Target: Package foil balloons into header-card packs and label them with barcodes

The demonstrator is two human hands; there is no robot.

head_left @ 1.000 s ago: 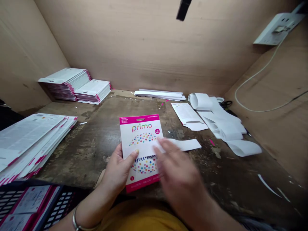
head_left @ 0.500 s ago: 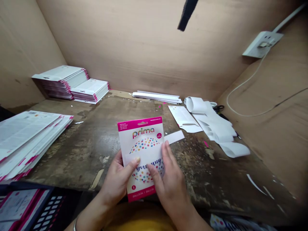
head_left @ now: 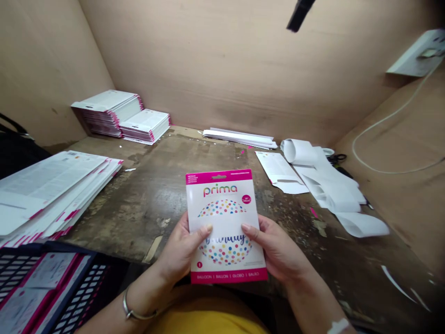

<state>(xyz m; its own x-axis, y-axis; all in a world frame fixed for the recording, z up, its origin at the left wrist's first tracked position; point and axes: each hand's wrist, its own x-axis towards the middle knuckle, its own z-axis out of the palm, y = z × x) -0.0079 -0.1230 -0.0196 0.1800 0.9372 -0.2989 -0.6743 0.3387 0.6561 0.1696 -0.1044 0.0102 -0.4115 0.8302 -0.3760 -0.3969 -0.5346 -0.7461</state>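
Note:
A white and pink balloon packet (head_left: 225,255), printed "prima" with coloured dots, is held upright in front of me over the table's near edge. A white paper strip (head_left: 225,225) lies across its front and covers part of the printed lettering. My left hand (head_left: 181,246) grips the left edge, thumb on the strip and fingers behind. On the opposite edge, my right hand (head_left: 281,248) grips in the same way, its thumb at the strip's right part. The fingers behind the packet are hidden, and so is any part of the strip back there.
Packet stacks stand at the back left (head_left: 118,116) and left (head_left: 55,185). A blue crate (head_left: 79,292) with packets sits lower left. Toward the right lie a single packet (head_left: 278,169), a curled white paper roll (head_left: 327,178) and black-handled scissors (head_left: 339,158). Folded paper strips (head_left: 239,138) lie along the back wall.
The strip's free end, which stuck out to the right, is out of sight now. My right hand has shifted from the packet's front to its right edge. The view has turned left.

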